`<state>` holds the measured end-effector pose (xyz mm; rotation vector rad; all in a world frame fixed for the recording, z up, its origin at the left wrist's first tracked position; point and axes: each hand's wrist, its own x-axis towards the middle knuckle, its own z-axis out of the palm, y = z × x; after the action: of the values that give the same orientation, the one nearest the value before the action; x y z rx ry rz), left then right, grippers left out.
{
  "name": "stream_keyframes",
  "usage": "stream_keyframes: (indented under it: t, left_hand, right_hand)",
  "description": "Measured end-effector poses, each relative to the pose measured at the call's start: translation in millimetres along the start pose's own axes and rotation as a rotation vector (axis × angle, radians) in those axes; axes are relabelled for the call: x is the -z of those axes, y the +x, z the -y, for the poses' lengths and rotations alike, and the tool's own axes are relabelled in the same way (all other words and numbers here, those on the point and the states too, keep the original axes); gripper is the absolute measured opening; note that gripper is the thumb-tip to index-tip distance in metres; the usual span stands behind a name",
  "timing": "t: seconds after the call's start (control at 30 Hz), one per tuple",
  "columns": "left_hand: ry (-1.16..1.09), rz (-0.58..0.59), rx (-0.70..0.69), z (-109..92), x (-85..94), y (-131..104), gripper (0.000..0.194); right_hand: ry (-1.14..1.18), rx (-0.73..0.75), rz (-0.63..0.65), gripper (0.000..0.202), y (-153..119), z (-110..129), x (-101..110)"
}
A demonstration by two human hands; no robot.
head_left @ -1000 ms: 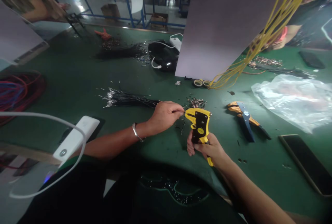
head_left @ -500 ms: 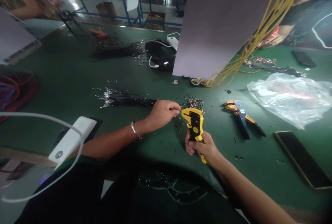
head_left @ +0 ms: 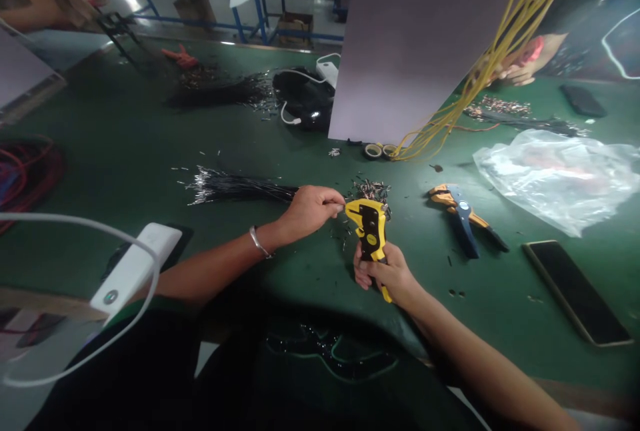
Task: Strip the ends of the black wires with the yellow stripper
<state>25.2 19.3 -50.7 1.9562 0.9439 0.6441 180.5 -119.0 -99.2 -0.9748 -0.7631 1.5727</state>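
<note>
My right hand [head_left: 385, 270] is closed round the handles of a yellow and black wire stripper [head_left: 371, 228], held upright with its jaws toward the left. My left hand [head_left: 313, 214] pinches a thin black wire between thumb and fingers, right at the stripper's jaws; the wire's tip is too small to make out. A bundle of black wires [head_left: 240, 186] with shiny terminal ends lies to the left, its right end hidden behind my left hand. Behind the stripper sits a pile of small cut pieces [head_left: 371, 190], with more scattered below the jaws.
To the right lie orange and blue wire strippers [head_left: 463, 214], a phone [head_left: 577, 291] and a clear plastic bag [head_left: 560, 174]. A pale panel [head_left: 395, 44] stands behind, with yellow wires [head_left: 520, 24] hanging beside it. A white power bank [head_left: 137, 264] is at left. A co-worker's hand [head_left: 523, 71] shows at upper right.
The whole view has shifted slightly, so things sit a little higher and further left. My hands keep their grips, with the wire at the stripper's jaws.
</note>
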Motion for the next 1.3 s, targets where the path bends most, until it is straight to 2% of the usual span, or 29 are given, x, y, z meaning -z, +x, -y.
stream_keyframes:
  t: [0.23, 0.53, 0.7, 0.83, 0.93, 1.3]
  left_hand:
    - [0.017, 0.021, -0.009, 7.0, -1.1, 3.0, 0.02]
    - [0.021, 0.029, 0.001, 11.1, 0.4, 2.7, 0.016]
    - [0.034, -0.04, 0.011, 11.1, 0.7, 1.6, 0.016]
    - [0.027, -0.04, 0.0, 7.0, 1.5, -1.1, 0.014]
    - [0.066, -0.083, -0.005, 0.5, 2.9, -3.8, 0.012]
    - [0.137, -0.136, -0.08, -12.1, 2.8, -10.5, 0.012]
  right_hand:
    - [0.015, -0.031, 0.002, 0.017, 1.2, 6.9, -4.0]
    - [0.001, -0.035, -0.043, 0.017, 1.1, 2.3, -3.2]
    - [0.088, -0.035, 0.053, 0.019, 2.4, 5.5, -0.2]
    - [0.101, -0.01, 0.09, 0.02, 3.0, 6.3, 3.8]
    - [0.115, 0.004, 0.122, 0.021, 3.5, 7.8, 4.6]
    - [0.096, 0.015, 0.092, 0.023, 3.5, 16.0, -0.6]
